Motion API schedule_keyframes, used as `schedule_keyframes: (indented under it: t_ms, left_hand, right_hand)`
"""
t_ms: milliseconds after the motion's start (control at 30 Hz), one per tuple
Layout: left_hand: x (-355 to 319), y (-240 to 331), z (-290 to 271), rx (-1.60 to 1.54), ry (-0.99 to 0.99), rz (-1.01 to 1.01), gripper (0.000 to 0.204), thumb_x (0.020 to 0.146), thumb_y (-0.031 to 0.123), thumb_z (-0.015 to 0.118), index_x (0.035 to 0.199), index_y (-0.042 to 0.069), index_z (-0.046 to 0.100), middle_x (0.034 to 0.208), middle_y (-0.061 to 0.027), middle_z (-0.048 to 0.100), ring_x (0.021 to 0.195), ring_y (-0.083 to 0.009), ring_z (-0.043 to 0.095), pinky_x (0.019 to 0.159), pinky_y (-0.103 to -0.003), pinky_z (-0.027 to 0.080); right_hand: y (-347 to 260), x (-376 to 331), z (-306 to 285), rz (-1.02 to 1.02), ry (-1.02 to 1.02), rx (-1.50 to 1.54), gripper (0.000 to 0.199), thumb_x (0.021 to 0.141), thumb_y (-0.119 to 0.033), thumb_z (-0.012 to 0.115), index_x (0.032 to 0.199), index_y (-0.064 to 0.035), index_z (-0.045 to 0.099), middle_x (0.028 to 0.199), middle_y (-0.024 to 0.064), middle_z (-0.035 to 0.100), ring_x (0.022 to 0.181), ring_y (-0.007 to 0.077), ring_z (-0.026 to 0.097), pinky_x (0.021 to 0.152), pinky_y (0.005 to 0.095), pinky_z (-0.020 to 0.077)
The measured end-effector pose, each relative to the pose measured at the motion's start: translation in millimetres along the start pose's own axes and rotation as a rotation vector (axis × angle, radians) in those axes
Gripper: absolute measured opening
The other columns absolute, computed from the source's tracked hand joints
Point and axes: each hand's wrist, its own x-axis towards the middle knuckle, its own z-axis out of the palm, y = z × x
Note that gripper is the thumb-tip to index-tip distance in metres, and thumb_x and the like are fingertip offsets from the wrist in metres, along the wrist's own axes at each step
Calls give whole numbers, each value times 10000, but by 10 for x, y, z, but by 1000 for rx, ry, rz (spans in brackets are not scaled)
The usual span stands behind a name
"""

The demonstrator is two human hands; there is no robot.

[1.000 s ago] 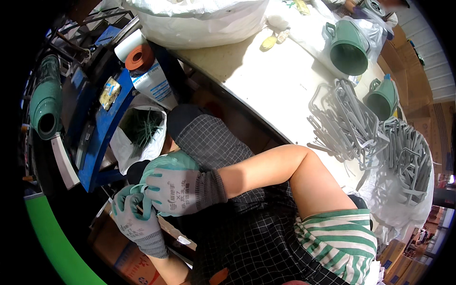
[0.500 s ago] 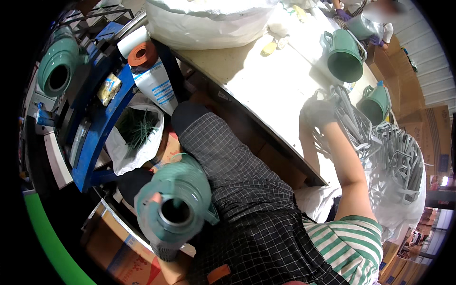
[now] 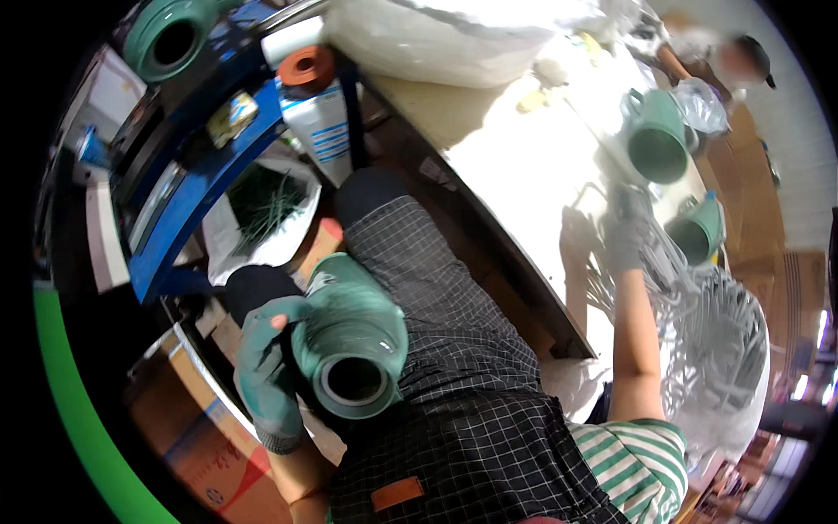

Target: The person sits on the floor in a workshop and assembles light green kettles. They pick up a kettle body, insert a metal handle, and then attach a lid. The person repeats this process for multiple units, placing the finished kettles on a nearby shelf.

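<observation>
A green, glossy jug-like vessel [image 3: 349, 306] lies tilted across my lap, its round dark opening turned toward me. My left hand [image 3: 266, 371], in a grey-green glove with one bare fingertip, is closed against the vessel's left side; part of the grip is hidden. Over on the white table, my gloved right hand [image 3: 627, 231] reaches into a pile of grey looped handles [image 3: 668, 262]. Glare and blur hide its fingers. Just past the pile stand two green jugs: a larger one [image 3: 656, 144] and a smaller one [image 3: 697, 231].
A large white sack [image 3: 445, 44] covers the table's far side. To the left, a blue frame [image 3: 209, 192] carries an orange roll [image 3: 306, 70]. Below it sits a white bag of green strips [image 3: 266, 210]. Another green vessel [image 3: 170, 39] stands far left. Someone [image 3: 698, 65] works at the far right.
The vessel has settled on my lap, its mouth a little further right. My left hand has come into view along its side. My right hand has moved slightly right, deeper among the grey handles.
</observation>
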Motion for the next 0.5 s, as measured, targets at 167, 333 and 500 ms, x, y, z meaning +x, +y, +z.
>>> schedule_keyframes:
  t_ms: [167,333,500]
  left_hand:
    - [93,-135,40,9,-15,144,463,1055,291,538,1383,-33,582,1311,-247,624,1200,-327,623,1063,-423,493]
    - [272,-186,-2,125,169,171,585,1041,288,617,1513,-36,498,1432,-178,608,1250,-270,626,1086,-374,489]
    - [685,-9,91,797,-72,601,514,869,243,762,1304,8,620,1239,-169,686,1131,-324,682,978,-425,532]
  right_hand:
    - [-200,266,34,240,211,591,173,1010,-33,582,1167,-12,650,1009,97,670,920,187,654,863,310,519]
    - [-1100,473,-97,154,150,997,168,1022,-60,565,1158,6,639,1063,112,663,907,169,612,861,320,523]
    - [-2685,454,-160,188,-270,1942,225,988,-216,637,1103,-25,607,993,127,644,969,260,615,1025,470,486]
